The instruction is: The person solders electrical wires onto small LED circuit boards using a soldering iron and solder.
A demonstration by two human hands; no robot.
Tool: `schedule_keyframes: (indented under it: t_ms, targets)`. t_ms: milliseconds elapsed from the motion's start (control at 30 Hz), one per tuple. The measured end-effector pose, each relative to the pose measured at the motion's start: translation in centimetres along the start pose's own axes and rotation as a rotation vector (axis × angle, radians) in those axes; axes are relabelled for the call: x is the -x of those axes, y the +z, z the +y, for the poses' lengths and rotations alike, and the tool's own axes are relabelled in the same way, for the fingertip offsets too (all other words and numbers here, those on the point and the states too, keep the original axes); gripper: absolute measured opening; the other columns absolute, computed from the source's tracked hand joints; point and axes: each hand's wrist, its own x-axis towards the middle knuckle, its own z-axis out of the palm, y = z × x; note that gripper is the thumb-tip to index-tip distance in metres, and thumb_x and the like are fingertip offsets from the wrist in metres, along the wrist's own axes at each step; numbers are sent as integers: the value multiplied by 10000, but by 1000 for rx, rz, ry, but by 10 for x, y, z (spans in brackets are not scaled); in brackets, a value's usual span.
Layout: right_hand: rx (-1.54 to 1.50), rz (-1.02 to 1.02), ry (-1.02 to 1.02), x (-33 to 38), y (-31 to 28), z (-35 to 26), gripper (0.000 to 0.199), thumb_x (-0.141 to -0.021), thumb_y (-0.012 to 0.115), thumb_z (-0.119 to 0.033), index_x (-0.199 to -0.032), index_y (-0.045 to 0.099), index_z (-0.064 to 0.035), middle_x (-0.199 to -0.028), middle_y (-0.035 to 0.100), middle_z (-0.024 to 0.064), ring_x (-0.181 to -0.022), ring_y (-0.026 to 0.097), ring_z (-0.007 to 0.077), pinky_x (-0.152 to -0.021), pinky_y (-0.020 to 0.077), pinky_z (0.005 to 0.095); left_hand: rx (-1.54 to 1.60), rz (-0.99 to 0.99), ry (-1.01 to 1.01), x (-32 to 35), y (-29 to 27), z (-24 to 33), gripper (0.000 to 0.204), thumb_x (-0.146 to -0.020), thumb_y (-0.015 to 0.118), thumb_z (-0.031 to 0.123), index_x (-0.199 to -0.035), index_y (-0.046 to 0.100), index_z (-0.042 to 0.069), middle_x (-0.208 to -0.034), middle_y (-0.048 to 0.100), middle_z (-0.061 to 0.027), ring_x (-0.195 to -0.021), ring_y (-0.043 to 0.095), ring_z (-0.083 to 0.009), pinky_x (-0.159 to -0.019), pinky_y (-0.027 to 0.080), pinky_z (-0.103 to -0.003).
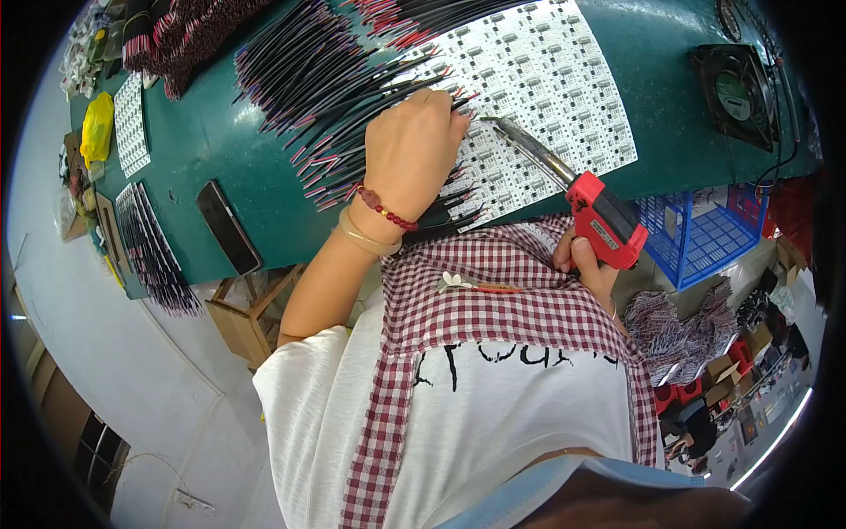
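My right hand (592, 269) is wrapped around the handle of a red and black soldering gun (606, 220). Its metal tip reaches left to the white circuit board panel (564, 97), close to the fingers of my left hand (414, 145). That left hand is closed in a pinch at the panel's left part, seemingly on a thin black wire with a red end (465, 99); my fingers partly hide it. Black wires (339, 145) lie in rows beside and under the left hand, several with ends over the panel's left edge.
A large pile of wires (300, 66) lies on the green table (670, 97) at the back left. At left are a phone (227, 227), a wired panel (154, 251) and a yellow bag (97, 128). A black fan (736, 97) stands right, above a blue crate (705, 238).
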Motion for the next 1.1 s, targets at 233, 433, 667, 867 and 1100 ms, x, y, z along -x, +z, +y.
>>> schedule_keyframes:
  t_ms: [233, 433, 667, 867, 1100]
  targets:
    - [-77, 46, -84, -3, 2, -5, 372, -924, 536, -173, -1197, 478, 73, -657, 568, 79, -537, 483, 90, -503, 382, 225, -23, 18, 8, -2, 3, -3, 236, -803, 659, 221, -730, 584, 9, -708, 611, -159, -645, 597, -344, -568, 461, -423]
    - [-39, 49, -24, -1, 3, -11, 414, -924, 531, -234, -1207, 452, 58, -652, 538, 83, -542, 472, 109, -528, 393, 252, -44, 19, 15, 0, 4, -2, 218, -807, 652, 213, -741, 590, 15, -708, 614, -151, -642, 598, -338, -568, 465, -416]
    - [-114, 75, -78, 1, -2, -3, 397, -917, 543, -204, -1204, 474, 61, -640, 545, 75, -532, 466, 103, -504, 369, 235, -45, 32, 5, 11, -2, 3, 123, -836, 611, 126, -807, 583, 9, -814, 593, -146, -684, 598, -311, -590, 470, -397]
    - [-160, 132, -130, 4, -12, -1, 418, -910, 561, -243, -1200, 479, 47, -628, 527, 69, -527, 456, 109, -502, 362, 238, 302, 466, 31, 32, -38, 20, 64, -874, 570, 7, -898, 623, -19, -838, 541, -65, -667, 499, -123, -577, 397, -243]
    - [-118, 53, -123, 0, -12, -5, 401, -911, 563, -221, -1204, 483, 41, -637, 536, 73, -530, 455, 103, -500, 359, 234, 213, 194, -20, 40, 17, 18, 92, -779, 656, 90, -795, 571, 59, -768, 594, -84, -633, 595, -276, -535, 468, -358]
